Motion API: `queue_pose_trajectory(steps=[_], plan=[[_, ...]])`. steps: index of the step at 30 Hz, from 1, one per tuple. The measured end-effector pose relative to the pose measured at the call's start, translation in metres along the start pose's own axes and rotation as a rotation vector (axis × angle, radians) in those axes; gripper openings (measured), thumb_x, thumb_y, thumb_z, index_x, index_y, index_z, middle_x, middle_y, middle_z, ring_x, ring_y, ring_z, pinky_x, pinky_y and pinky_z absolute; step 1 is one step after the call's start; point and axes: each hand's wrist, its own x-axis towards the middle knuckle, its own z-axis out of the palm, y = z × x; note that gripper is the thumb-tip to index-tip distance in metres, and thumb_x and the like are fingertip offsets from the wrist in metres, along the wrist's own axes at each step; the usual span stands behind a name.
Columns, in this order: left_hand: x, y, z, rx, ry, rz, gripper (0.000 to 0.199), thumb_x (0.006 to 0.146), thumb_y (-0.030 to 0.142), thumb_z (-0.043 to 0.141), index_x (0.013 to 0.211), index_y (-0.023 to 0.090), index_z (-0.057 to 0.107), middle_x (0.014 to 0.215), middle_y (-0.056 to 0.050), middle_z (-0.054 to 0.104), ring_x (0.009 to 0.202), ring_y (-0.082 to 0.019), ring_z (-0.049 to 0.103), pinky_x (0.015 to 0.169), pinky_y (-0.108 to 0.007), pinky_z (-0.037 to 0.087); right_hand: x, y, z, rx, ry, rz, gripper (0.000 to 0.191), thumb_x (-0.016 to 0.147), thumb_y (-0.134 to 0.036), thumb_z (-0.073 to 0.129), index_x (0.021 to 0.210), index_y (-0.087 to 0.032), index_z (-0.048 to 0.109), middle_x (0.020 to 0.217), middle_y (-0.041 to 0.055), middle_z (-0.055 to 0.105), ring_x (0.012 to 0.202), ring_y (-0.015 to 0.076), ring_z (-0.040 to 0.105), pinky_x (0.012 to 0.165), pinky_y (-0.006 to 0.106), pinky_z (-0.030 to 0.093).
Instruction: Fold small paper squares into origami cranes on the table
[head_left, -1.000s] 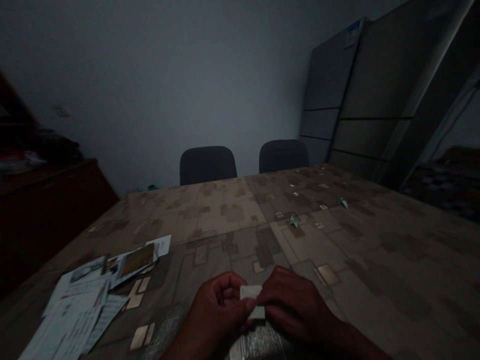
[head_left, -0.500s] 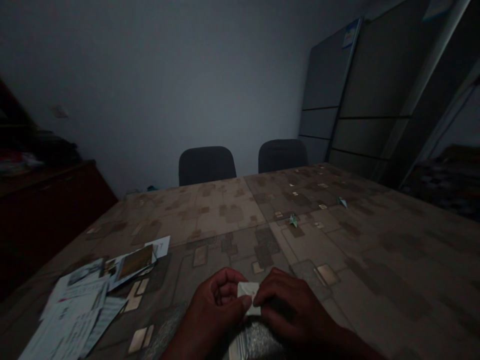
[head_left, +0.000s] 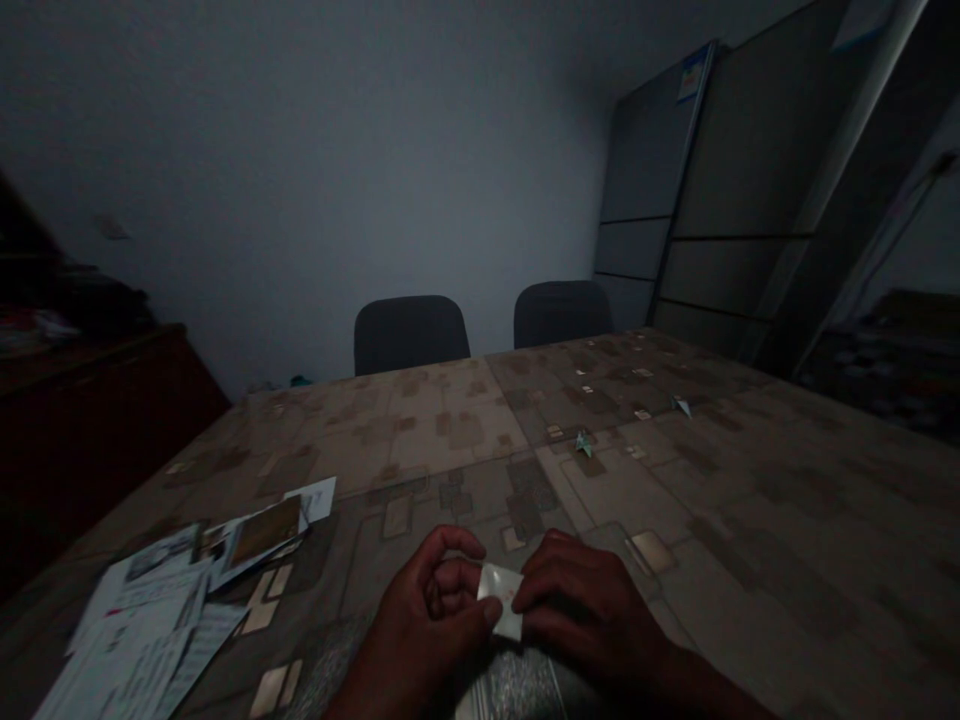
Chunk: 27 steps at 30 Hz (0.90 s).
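Note:
Between both hands, near the table's front edge, is a small whitish piece of folded paper (head_left: 500,588). My left hand (head_left: 431,610) pinches its left side with the thumb on top, the other fingers curled. My right hand (head_left: 581,605) grips the right side, its fingers bent over the edge. Fine creases on the paper are too dim to make out. Farther off on the cloth stand a small greenish folded paper figure (head_left: 583,444) and, to its right, a pale folded paper figure (head_left: 681,406).
Loose printed papers (head_left: 124,630) and a brown picture card (head_left: 268,530) lie on the left of the patterned tablecloth (head_left: 420,440). Two dark chairs (head_left: 411,335) stand at the far side. A reddish cabinet (head_left: 112,400) is on the left, a tall sliding-door wardrobe (head_left: 735,200) on the right.
The paper has tilted slightly between my fingers. My left index finger has lifted away a little from it. The view has shifted slightly.

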Motion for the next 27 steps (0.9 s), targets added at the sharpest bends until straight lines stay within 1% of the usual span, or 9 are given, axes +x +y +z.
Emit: queue_pose_trajectory(steps=[3, 6, 9, 12, 14, 19, 21, 23, 27], plan=[[-0.003, 0.005, 0.006, 0.014, 0.040, 0.035, 0.025, 0.061, 0.014, 0.075, 0.071, 0.020, 0.054, 0.056, 0.003, 0.068, 0.048, -0.011, 0.058, 0.048, -0.020, 0.040, -0.001, 0.000, 0.001, 0.022, 0.053, 0.004, 0.015, 0.089, -0.027, 0.061, 0.081, -0.016, 0.068, 0.069, 0.0038, 0.066, 0.066, 0.0142, 0.060, 0.060, 0.026, 0.046], [-0.007, 0.010, 0.009, 0.168, 0.114, 0.077, 0.012, 0.060, 0.013, 0.073, 0.061, 0.016, 0.063, 0.054, 0.002, 0.064, 0.051, -0.010, 0.056, 0.050, -0.020, 0.039, -0.001, -0.001, 0.002, 0.023, 0.074, -0.009, 0.014, 0.089, -0.026, 0.061, 0.081, -0.016, 0.068, 0.068, 0.0037, 0.066, 0.064, 0.0141, 0.060, 0.061, 0.027, 0.046], [-0.008, 0.008, 0.009, 0.261, 0.161, 0.089, 0.005, 0.060, 0.015, 0.073, 0.059, 0.014, 0.068, 0.054, 0.001, 0.064, 0.053, -0.011, 0.056, 0.052, -0.020, 0.039, 0.000, -0.001, 0.002, 0.019, 0.083, -0.014, 0.014, 0.089, -0.024, 0.061, 0.080, -0.015, 0.068, 0.067, 0.0040, 0.065, 0.064, 0.0144, 0.060, 0.061, 0.027, 0.045], [-0.005, 0.003, 0.006, 0.217, 0.158, 0.058, 0.007, 0.059, 0.017, 0.074, 0.061, 0.015, 0.068, 0.054, 0.001, 0.064, 0.053, -0.012, 0.056, 0.052, -0.021, 0.039, 0.000, 0.000, 0.002, 0.031, 0.080, 0.013, 0.009, 0.085, -0.019, 0.063, 0.080, -0.016, 0.069, 0.068, 0.0035, 0.065, 0.065, 0.0147, 0.060, 0.062, 0.026, 0.045], [-0.001, -0.001, 0.002, 0.180, 0.163, 0.037, 0.009, 0.059, 0.019, 0.075, 0.066, 0.015, 0.070, 0.056, -0.001, 0.065, 0.054, -0.014, 0.058, 0.054, -0.024, 0.041, -0.001, 0.001, 0.004, 0.065, 0.078, 0.105, 0.007, 0.081, -0.013, 0.064, 0.080, -0.017, 0.070, 0.070, 0.0023, 0.066, 0.067, 0.0147, 0.060, 0.063, 0.026, 0.046], [0.008, -0.007, -0.007, 0.279, 0.200, 0.044, 0.018, 0.060, 0.021, 0.075, 0.077, 0.015, 0.075, 0.066, -0.005, 0.070, 0.060, -0.017, 0.060, 0.057, -0.026, 0.043, -0.006, 0.007, 0.011, 0.287, 0.073, 0.537, 0.014, 0.080, -0.013, 0.057, 0.084, -0.018, 0.070, 0.076, 0.0018, 0.066, 0.072, 0.0155, 0.062, 0.065, 0.025, 0.047], [0.010, -0.009, -0.008, 0.300, 0.198, 0.055, 0.018, 0.061, 0.022, 0.075, 0.078, 0.016, 0.075, 0.068, -0.005, 0.070, 0.061, -0.017, 0.060, 0.057, -0.026, 0.044, -0.008, 0.009, 0.014, 0.342, 0.076, 0.605, 0.014, 0.078, -0.015, 0.057, 0.083, -0.017, 0.069, 0.075, 0.0019, 0.066, 0.071, 0.0158, 0.062, 0.063, 0.025, 0.047], [0.010, -0.011, -0.008, 0.284, 0.220, 0.065, 0.017, 0.061, 0.024, 0.074, 0.077, 0.016, 0.075, 0.066, -0.004, 0.069, 0.060, -0.017, 0.060, 0.056, -0.026, 0.044, -0.008, 0.011, 0.016, 0.277, 0.080, 0.582, 0.016, 0.074, -0.010, 0.057, 0.081, -0.017, 0.069, 0.074, 0.0016, 0.067, 0.069, 0.0156, 0.062, 0.064, 0.026, 0.047], [0.010, -0.014, -0.005, 0.287, 0.230, 0.103, 0.014, 0.057, 0.021, 0.074, 0.071, 0.016, 0.074, 0.055, -0.001, 0.062, 0.053, -0.015, 0.055, 0.053, -0.025, 0.041, -0.008, 0.011, 0.016, 0.122, 0.032, 0.379, 0.022, 0.070, -0.004, 0.060, 0.082, -0.019, 0.071, 0.076, 0.0017, 0.068, 0.071, 0.0155, 0.062, 0.067, 0.026, 0.046]])
